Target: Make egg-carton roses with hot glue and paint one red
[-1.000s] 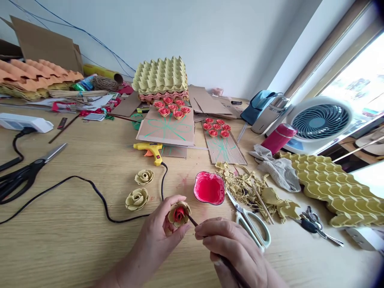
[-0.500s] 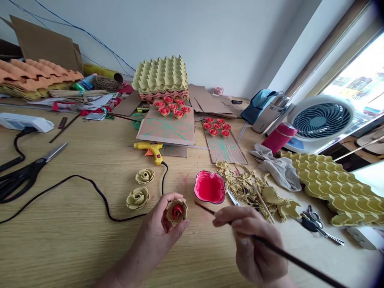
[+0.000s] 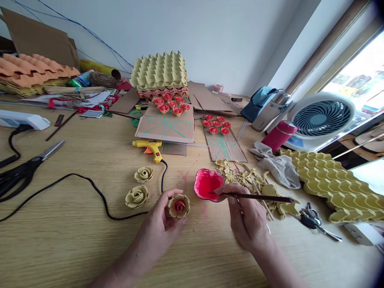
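Observation:
My left hand [image 3: 163,218] is closed around a flower [image 3: 179,206] that looks cut from egg carton; its centre is red and its outer petals are bare tan. My right hand [image 3: 247,216] grips a dark paintbrush [image 3: 261,196], whose tip reaches into the bowl of red paint [image 3: 209,171]. Two unpainted flowers, one farther back [image 3: 144,174] and one nearer [image 3: 137,196], lie to the left of my left hand. Beyond the bowl, several red flowers [image 3: 216,124] rest on a piece of cardboard with green lines.
A yellow glue gun [image 3: 150,147] lies mid-table, its black cord curving left. Black scissors [image 3: 27,172] sit at left. Carton scraps [image 3: 244,176], keys [image 3: 315,220] and a yellow egg tray [image 3: 336,188] are at right. More red flowers [image 3: 172,105] stand on cardboard before stacked egg trays [image 3: 160,72].
My right hand has moved the paintbrush from beside the flower into the red paint, and its handle has swung level. My left hand still holds the flower, now facing slightly more upward.

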Demonstrator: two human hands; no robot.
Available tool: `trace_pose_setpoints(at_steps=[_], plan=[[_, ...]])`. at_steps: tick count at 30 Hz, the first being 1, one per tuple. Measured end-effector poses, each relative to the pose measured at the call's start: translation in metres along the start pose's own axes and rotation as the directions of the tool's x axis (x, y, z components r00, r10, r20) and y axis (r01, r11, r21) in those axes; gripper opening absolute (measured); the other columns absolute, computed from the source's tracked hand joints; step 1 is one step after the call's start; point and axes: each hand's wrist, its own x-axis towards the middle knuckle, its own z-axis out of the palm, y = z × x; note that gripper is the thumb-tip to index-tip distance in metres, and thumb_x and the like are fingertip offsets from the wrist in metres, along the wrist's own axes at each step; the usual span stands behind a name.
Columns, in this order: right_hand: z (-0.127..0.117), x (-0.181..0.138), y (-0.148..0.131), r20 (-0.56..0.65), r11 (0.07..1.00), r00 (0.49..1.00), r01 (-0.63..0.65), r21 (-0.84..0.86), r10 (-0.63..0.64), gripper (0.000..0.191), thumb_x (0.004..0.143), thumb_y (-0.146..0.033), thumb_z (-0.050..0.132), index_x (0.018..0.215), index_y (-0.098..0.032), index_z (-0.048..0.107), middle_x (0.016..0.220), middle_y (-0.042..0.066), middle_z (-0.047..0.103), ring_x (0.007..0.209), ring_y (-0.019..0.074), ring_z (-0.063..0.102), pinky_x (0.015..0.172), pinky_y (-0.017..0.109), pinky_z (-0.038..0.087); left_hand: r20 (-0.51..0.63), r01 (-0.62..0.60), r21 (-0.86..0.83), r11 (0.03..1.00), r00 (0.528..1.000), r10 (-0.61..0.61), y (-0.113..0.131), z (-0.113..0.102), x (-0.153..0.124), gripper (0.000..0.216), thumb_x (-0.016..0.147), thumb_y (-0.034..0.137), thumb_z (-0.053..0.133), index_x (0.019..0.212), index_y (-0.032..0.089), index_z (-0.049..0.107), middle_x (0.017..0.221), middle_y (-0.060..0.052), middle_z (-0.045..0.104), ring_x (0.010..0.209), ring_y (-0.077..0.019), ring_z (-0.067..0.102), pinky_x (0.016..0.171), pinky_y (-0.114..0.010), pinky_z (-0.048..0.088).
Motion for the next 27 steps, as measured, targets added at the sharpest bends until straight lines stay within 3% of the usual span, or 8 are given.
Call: trace_pose_setpoints(at_steps=[15, 18, 22, 27], plan=[[0.000, -0.003, 0.001, 0.041, 0.999, 0.998, -0.054, 0.001, 0.054, 0.022, 0.105, -0.011, 0.045, 0.110, -0.022, 0.064, 0.095, 0.005, 0.074, 0.080, 0.0182, 0.071, 0.072, 0.030, 0.055, 0.032, 0.018, 0.068, 0.998, 0.999, -0.020, 0.009, -0.001, -0.001, 0.047, 0.087, 0.026, 0.070, 0.131, 0.025, 0.055, 0.109, -0.005, 0.069, 0.091, -0.0179, 0.069, 0.078, -0.026, 0.058], [-0.001, -0.008, 0.002, -0.083, 0.990, 0.993, -0.075, 0.118, 0.085, 0.024, 0.106, -0.012, 0.047, 0.115, -0.022, 0.066, 0.099, 0.006, 0.075, 0.082, 0.0192, 0.073, 0.073, 0.032, 0.059, 0.036, 0.018, 0.086, 0.996, 0.999, -0.021, 0.013, -0.001, -0.001, 0.043, 0.086, 0.026, 0.069, 0.128, 0.025, 0.057, 0.103, -0.004, 0.069, 0.087, -0.0177, 0.068, 0.072, -0.025, 0.056], [0.000, -0.013, -0.009, -0.296, 0.907, 0.946, 0.003, 0.420, 0.134, 0.023, 0.108, -0.016, 0.047, 0.119, -0.022, 0.066, 0.105, 0.010, 0.076, 0.087, 0.0235, 0.076, 0.068, 0.038, 0.065, 0.048, -0.022, 0.065, 0.998, 0.999, 0.019, 0.018, 0.000, -0.002, 0.038, 0.085, 0.022, 0.069, 0.121, 0.024, 0.058, 0.117, -0.007, 0.070, 0.087, -0.0173, 0.068, 0.071, -0.025, 0.055], [0.006, -0.017, -0.024, -0.201, 0.829, 0.978, 0.071, 0.554, 0.051, 0.019, 0.109, -0.018, 0.047, 0.118, -0.018, 0.065, 0.106, 0.012, 0.077, 0.088, 0.0227, 0.079, 0.073, 0.037, 0.067, 0.030, -0.053, 0.066, 0.996, 0.998, 0.051, 0.021, 0.002, -0.003, 0.034, 0.084, 0.019, 0.069, 0.116, 0.024, 0.059, 0.114, -0.006, 0.070, 0.090, -0.0174, 0.068, 0.071, -0.024, 0.056]])
